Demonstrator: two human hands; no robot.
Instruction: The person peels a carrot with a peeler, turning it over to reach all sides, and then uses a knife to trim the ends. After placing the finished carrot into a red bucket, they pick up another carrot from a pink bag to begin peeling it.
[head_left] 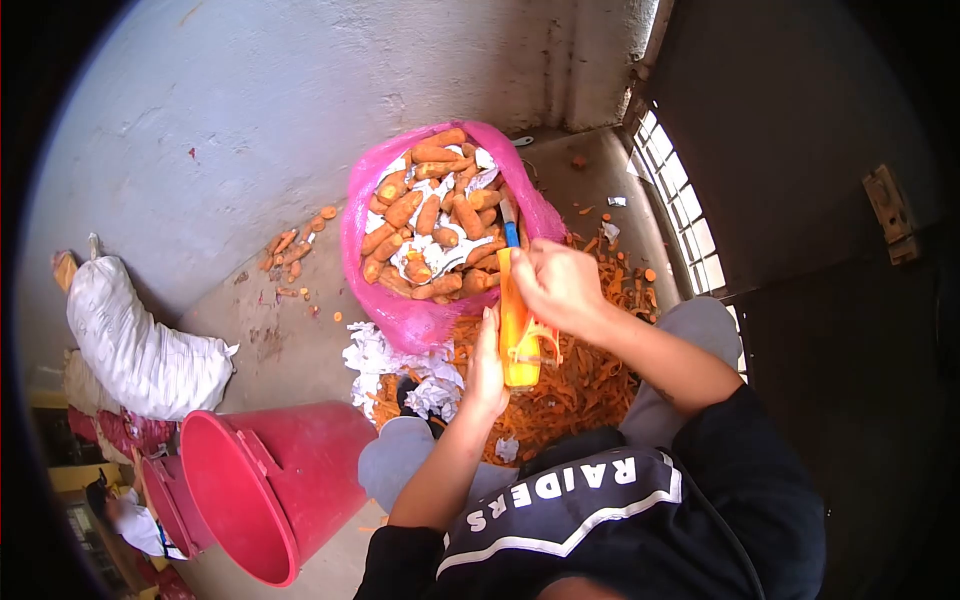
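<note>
A peeled orange carrot (pixel 512 300) with a yellow cut end points toward my body, between my hands. My left hand (pixel 487 370) is closed along its left side. My right hand (pixel 560 285) is closed over its right side, with an orange peeler (pixel 540 345) lying against the carrot below it. A knife with a blue handle (pixel 511 233) shows just beyond my right hand, its blade over the bag's edge; what holds it is unclear. Ahead, a pink bag (pixel 360 215) stands open, full of unpeeled carrots (pixel 403 209) and torn white paper.
Orange peelings (pixel 590 400) cover the floor between my knees, beside crumpled paper (pixel 375 355). Carrot pieces (pixel 290 253) lie by the wall. Two red bins (pixel 320 460) and a white sack (pixel 140 340) stand left. A person (pixel 140 520) is at the far left. A dark door (pixel 800 150) is at right.
</note>
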